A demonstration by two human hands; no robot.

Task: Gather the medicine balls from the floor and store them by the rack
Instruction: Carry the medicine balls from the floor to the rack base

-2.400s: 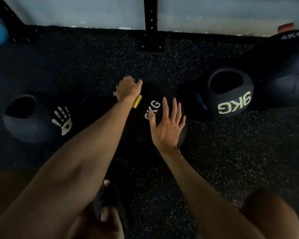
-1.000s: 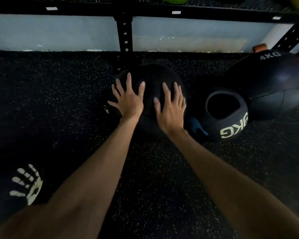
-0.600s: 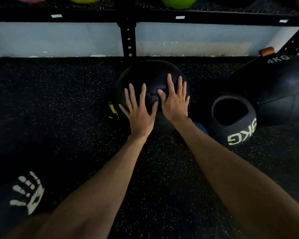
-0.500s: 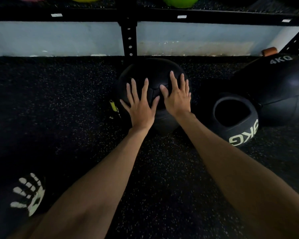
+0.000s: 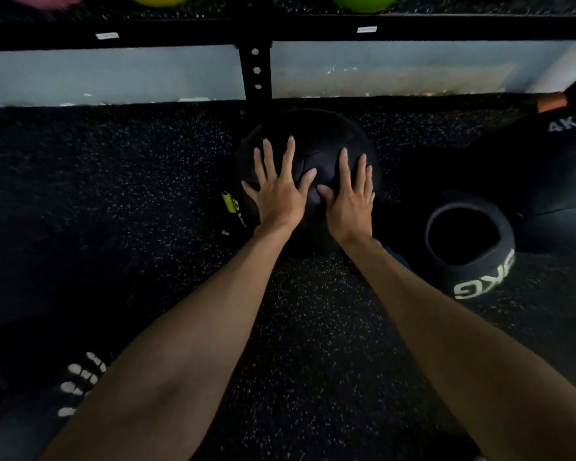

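Note:
A black medicine ball (image 5: pixel 316 134) sits on the speckled floor just in front of the black rack upright (image 5: pixel 256 73). My left hand (image 5: pixel 278 191) and my right hand (image 5: pixel 351 197) lie flat on its near side, fingers straight and spread, thumbs almost touching. To the right stands a black handled ball marked 9KG (image 5: pixel 473 257), and behind it a large black ball marked 4KG (image 5: pixel 556 168). At the bottom left corner is another dark ball with a white hand print (image 5: pixel 80 384), partly hidden by my left forearm.
The rack's lower shelf (image 5: pixel 446 26) runs across the top and carries yellow (image 5: pixel 160 0), green (image 5: pixel 363 1) and pink balls. A pale wall (image 5: pixel 113 74) rises behind it. Dark rubber floor (image 5: pixel 97 194) stretches to the left of the ball.
The black ball has been rolled away from me up to the rack upright. My left hand went from gripping it to lying flat beside my right hand.

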